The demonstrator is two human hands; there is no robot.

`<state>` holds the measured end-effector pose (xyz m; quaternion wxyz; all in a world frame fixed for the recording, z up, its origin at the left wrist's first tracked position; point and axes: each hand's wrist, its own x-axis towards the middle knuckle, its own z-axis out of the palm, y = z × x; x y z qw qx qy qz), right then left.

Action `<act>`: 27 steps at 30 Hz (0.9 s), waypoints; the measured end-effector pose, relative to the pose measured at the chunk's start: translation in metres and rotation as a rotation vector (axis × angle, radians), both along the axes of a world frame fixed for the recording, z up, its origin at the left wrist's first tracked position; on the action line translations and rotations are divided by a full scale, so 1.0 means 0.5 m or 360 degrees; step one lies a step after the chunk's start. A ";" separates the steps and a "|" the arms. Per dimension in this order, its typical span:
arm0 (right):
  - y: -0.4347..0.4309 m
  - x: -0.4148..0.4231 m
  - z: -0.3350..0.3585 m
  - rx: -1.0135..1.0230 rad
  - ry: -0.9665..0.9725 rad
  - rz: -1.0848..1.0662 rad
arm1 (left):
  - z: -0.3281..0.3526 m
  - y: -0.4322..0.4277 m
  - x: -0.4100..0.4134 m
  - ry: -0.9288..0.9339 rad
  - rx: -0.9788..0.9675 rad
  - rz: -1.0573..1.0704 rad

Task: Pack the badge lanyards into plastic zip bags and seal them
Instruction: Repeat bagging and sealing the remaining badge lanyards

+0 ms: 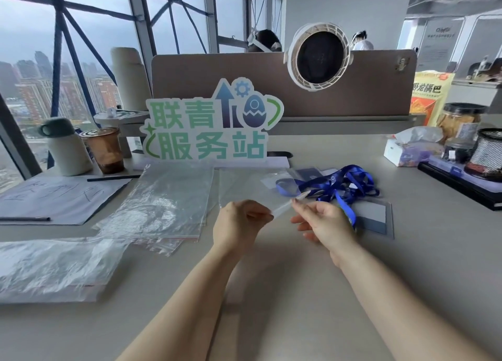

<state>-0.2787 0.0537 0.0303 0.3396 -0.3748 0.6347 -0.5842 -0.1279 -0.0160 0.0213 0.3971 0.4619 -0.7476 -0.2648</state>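
Both hands are up over the middle of the table (271, 265), each pinching the near edge of one clear zip bag (250, 186). left hand (239, 222) has its fingers curled on the left part of the lip, right hand (323, 222) nips the right part between thumb and forefinger. My read is that it's held by the mouth so the two lips can be peeled apart for loading. The rest of the bag trails away toward the far side, low over the table.

The blue lanyards (339, 184) sit just far-right of the right hand, within easy reach, not bagged yet. One strap runs behind the right hand toward a grey badge sleeve (375, 216) on the right.

Counts:
- hands: 2, both gripping the bag
- bag in hand: 1
- spare bag heaps: 2, a fanned stack (168, 203) left of the hands and a thicker pile (49, 268) near-left, staged on the off side from the lanyards
- lanyards: one tangle, can't separate the straps to count
- badge sleeves: 1 clear, maybe a second dark one at the far side of the tangle
- sealed bags: none that I can make out
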 end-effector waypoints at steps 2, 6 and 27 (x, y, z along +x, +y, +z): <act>0.001 0.006 0.000 0.0000 0.0089 0.0049 | -0.006 0.000 -0.005 0.0022 0.0025 -0.0062; -0.002 0.006 -0.003 -0.0010 0.0140 0.0011 | -0.013 0.006 -0.009 -0.0093 0.0007 -0.0287; -0.006 -0.001 -0.017 -0.0033 0.0293 0.0195 | 0.005 0.030 -0.012 0.0393 0.0440 -0.0252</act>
